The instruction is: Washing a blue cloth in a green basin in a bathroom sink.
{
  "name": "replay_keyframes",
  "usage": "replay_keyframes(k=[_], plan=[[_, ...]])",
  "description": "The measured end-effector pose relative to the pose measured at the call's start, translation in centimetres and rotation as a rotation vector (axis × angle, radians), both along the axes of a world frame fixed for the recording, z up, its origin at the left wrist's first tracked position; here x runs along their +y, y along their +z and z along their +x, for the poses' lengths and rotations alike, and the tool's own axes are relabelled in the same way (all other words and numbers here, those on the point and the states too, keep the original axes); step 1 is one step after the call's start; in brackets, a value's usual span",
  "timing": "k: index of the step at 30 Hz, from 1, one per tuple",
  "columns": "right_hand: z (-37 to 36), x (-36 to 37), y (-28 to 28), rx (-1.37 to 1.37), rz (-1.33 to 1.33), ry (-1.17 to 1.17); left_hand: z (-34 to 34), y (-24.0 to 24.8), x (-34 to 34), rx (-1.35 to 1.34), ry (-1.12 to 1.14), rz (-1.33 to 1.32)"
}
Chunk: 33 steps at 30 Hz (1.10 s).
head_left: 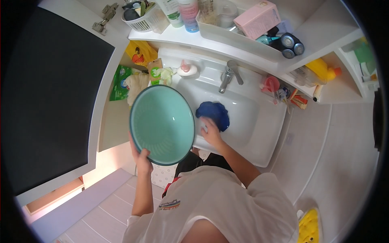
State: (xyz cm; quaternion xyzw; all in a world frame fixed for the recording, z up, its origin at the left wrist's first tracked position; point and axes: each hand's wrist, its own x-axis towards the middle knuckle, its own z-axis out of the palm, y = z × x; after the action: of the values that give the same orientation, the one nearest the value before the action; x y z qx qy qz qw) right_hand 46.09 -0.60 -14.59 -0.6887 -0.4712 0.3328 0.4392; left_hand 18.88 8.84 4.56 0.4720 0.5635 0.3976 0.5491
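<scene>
The left hand point(143, 160) grips a teal basin point(163, 121) by its near-left rim; whether the right hand point(211, 133) grips the blue cloth point(215, 113) is unclear.

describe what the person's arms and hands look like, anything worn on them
The left hand and right hand are both bare, with nothing visible on either wrist. The forearms are uncovered too. Above them are the short, loose, off-white sleeves of a shirt with a small colourful print on it.
</scene>
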Motion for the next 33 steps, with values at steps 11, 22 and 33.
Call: replay_keyframes(k=[11,22,33], plan=[[4.7,6.3,-6.4,-0.775,-0.361,0.189,-4.7,-4.0,-0.4,-0.315,0.428,-0.435],[9.6,-2.8,2.4,-0.732,-0.976,0.374,-4.6,-6.8,-1.0,-0.478,0.331,-0.513],[8.6,-1.7,-5.7,-0.792,-0.418,0.222,-5.1,-8.4,-0.8,-0.486,0.252,-0.601]])
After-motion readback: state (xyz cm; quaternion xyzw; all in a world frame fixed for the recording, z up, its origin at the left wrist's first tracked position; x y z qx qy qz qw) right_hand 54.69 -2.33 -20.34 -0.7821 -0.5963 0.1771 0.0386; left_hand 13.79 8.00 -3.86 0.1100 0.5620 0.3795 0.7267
